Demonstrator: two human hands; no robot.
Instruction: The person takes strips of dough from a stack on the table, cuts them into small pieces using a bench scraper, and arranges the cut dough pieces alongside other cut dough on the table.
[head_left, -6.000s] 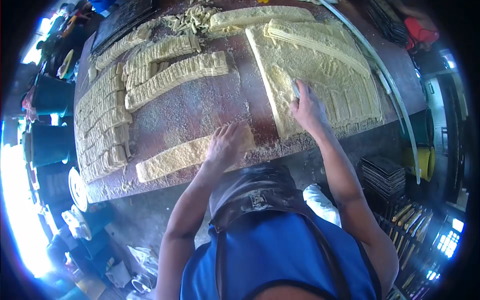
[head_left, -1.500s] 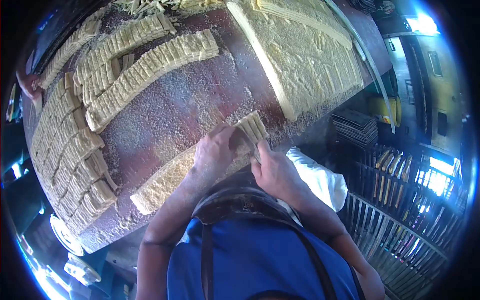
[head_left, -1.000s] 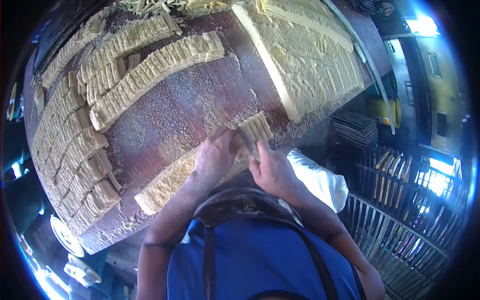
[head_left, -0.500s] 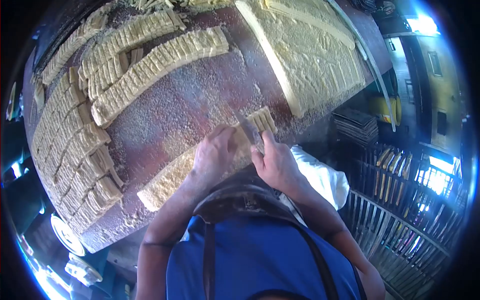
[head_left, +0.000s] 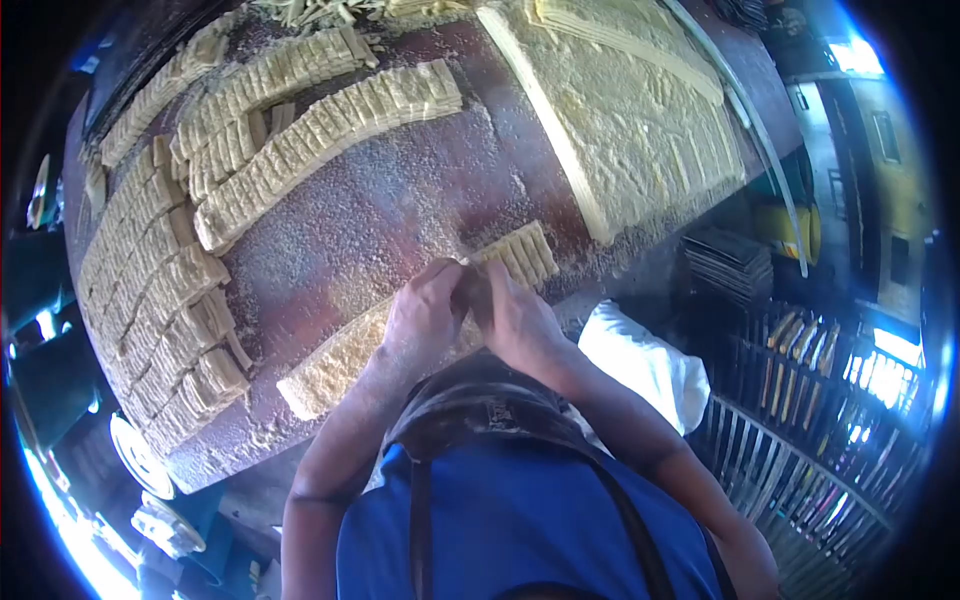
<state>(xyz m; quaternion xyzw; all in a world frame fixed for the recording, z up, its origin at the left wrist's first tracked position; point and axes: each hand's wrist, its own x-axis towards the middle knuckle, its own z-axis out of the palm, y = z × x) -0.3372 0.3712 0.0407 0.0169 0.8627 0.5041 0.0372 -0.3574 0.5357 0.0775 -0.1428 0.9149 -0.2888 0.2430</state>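
A long, floury, layered strip of dough (head_left: pixel 325 378) lies along the table's near edge, with several crosswise cuts at its right end. My left hand (head_left: pixel 425 310) rests on the middle of it with curled fingers, gripping it from above. Pressed up against that hand is my right hand (head_left: pixel 515 315), closed around a knife, whose blade is mostly hidden between the two hands. The fingertips of both meet over the strip, just left of the cut pieces.
Rows of cut dough pieces (head_left: pixel 330 125) cover the table's left and far side. A large stacked dough sheet (head_left: pixel 630 130) lies at the right. A white sack (head_left: pixel 645 365) sits beside my right arm. Stacked dark trays (head_left: pixel 728 265) and a slatted rack (head_left: pixel 790 450) stand farther right.
My right hand has moved left against my left hand and turned, so the knife blade that showed above the strip is now mostly hidden. The view has shifted slightly.
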